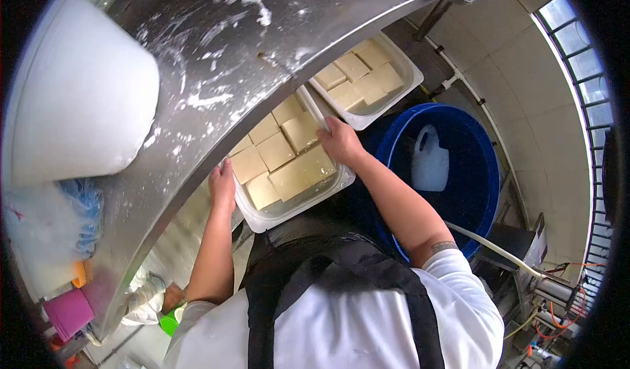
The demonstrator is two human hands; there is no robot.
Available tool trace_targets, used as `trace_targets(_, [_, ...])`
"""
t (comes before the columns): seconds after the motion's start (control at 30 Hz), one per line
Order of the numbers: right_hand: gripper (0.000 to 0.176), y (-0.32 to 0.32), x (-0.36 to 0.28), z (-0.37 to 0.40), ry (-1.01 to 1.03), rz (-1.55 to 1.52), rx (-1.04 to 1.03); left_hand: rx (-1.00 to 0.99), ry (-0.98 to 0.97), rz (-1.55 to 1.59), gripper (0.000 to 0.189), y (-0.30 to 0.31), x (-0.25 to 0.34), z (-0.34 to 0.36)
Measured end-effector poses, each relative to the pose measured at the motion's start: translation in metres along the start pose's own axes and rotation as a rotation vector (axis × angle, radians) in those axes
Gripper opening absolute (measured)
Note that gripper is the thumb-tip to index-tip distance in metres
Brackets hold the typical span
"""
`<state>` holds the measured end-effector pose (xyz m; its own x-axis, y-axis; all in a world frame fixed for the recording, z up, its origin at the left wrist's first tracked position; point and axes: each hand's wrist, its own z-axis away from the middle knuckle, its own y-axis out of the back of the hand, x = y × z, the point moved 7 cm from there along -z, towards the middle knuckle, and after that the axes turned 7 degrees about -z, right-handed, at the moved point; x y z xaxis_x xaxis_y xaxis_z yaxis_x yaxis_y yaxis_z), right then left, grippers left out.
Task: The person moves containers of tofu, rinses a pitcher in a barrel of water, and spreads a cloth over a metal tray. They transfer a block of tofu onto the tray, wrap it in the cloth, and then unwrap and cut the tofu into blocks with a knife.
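Our left hand (223, 186) and right hand (342, 143) hold opposite sides of a white rectangular plastic tray (305, 202), whose far end the grey steel desk (341, 16) hides. We judge it heavy and perhaps slippery, its cream-coloured rectangular blocks (274, 151) soft and fragile; the stiff rims suit our grip. Beyond lie another white plastic tray (411, 74) and a blue round barrel (491, 172).

A steel worktop (341, 15) with a curved-looking edge spans the upper left, its surface streaked with white residue. To the right rises a pale tiled wall (545, 100), a white pipe (471, 83) running low along it. Bright light shows through a dark-barred window (584, 57). Lower left, the floor (149, 349) is pale.
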<state>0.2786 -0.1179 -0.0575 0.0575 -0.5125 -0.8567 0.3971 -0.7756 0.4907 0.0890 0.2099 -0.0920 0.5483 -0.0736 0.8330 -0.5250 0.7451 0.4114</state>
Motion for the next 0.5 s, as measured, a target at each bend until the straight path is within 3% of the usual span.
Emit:
trace_targets(0.07, [0.031, 0.001, -0.008, 0.006, 0.102, 0.000, 0.025, 0.008, -0.016, 0.042, 0.052, 0.001, -0.013, -0.009])
trace_targets(0.13, [0.025, -0.005, -0.009, 0.008, 0.076, -0.023, 0.013, 0.154, -0.055, -0.248, 0.051, 0.016, -0.013, -0.014])
trace_targets(0.23, [0.023, -0.007, -0.020, 0.018, 0.145, -0.073, 0.013, 0.113, -0.135, -0.256, 0.051, 0.035, 0.012, -0.001])
trace_targets(0.3, [0.023, -0.003, -0.035, 0.023, 0.078, -0.139, 0.001, 0.104, -0.150, -0.306, 0.051, 0.050, 0.027, 0.001])
trace_targets(0.5, [0.026, 0.038, -0.085, 0.032, 0.079, -0.302, 0.163, 0.372, -0.603, -0.719, 0.048, 0.108, 0.120, -0.017])
